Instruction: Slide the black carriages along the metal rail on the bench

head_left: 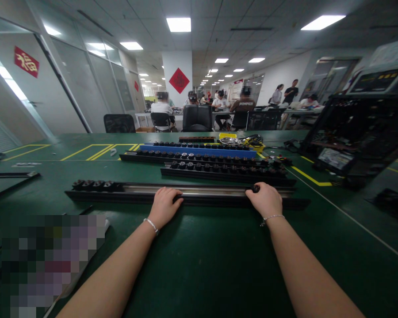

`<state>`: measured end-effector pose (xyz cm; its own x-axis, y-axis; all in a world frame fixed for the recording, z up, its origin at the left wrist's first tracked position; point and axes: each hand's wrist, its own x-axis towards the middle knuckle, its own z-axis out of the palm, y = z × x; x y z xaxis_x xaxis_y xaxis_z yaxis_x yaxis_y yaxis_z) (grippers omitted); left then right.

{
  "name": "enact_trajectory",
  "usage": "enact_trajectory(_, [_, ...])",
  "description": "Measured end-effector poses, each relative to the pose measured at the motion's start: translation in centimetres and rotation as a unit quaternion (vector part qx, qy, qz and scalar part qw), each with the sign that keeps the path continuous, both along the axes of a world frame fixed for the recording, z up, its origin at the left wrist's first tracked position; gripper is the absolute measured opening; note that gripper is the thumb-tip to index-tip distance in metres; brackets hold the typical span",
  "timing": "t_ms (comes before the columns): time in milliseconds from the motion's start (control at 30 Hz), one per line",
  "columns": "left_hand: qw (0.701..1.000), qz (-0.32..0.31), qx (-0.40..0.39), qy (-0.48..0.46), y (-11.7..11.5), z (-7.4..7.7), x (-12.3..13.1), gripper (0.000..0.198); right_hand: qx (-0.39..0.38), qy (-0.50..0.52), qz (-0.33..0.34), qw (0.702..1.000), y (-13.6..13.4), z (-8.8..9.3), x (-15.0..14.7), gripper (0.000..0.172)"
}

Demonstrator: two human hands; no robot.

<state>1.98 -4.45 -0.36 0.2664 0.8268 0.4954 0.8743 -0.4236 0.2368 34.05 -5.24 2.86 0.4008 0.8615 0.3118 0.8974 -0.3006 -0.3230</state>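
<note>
A long black rail (212,201) with a shiny metal channel lies across the green table in front of me. My left hand (163,206) is closed over the rail near its middle, thumb on the near side and fingers over the top. Further right, my right hand (268,201) pinches a small black round part (255,188) at the channel; its underside is hidden. Several similar black parts (93,184) sit in a row at the rail's left end. Between them and my left hand the channel is bare.
Behind lie more black rails (225,176) filled with black parts, and a blue rail (199,151). Wires and a metal dish (231,141) are beyond. An open black equipment case (338,132) stands right; a blurred-out flat object (59,260) lies front left. People sit at far tables.
</note>
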Motion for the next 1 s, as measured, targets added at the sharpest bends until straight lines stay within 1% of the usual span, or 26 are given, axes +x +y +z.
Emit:
enact_trajectory(567, [1.0, 0.0, 0.001, 0.001, 0.1, -0.1, 0.0, 0.016, -0.005, 0.004, -0.009, 1.0, -0.1, 0.1, 0.8, 0.037])
enact_trajectory(767, [1.0, -0.005, -0.005, -0.002, 0.0, -0.1, 0.0, 0.016, -0.02, 0.012, -0.016, 1.0, -0.1, 0.2, 1.2, 0.039])
enact_trajectory(1000, [1.0, -0.002, -0.006, 0.0, -0.1, 0.0, 0.0, 0.016, -0.015, 0.015, -0.027, 0.999, 0.0, 0.2, 1.7, 0.039])
